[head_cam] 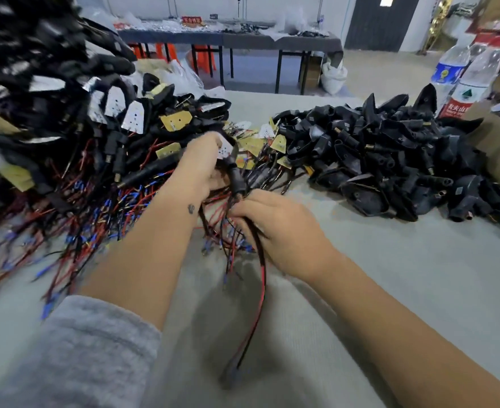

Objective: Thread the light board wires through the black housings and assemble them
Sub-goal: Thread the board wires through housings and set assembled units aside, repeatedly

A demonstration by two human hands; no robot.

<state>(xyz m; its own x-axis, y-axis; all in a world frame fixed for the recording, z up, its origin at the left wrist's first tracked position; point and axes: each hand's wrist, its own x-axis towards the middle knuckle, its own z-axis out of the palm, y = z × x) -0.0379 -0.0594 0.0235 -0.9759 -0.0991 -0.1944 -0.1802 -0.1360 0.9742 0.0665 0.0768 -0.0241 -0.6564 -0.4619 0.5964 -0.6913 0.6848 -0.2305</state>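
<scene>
Grey sleeve (74, 354) cropped, hands pinching housing (237, 176) and wires (257, 260), fingertips hidden, left pile (51, 113) blurred

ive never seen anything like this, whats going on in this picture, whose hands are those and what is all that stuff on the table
There is no machine here. The one picture comes from a camera worn on a person's head, looking down at their own two bare hands.

The left hand grips a black housing with a white light board at its top. The right hand pinches the red and black wires that hang from the housing's lower end.

On the grey table lie three heaps: empty black housings on the right, finished pieces with trailing wires on the left, and loose light boards in the middle. Water bottles stand far right.
</scene>
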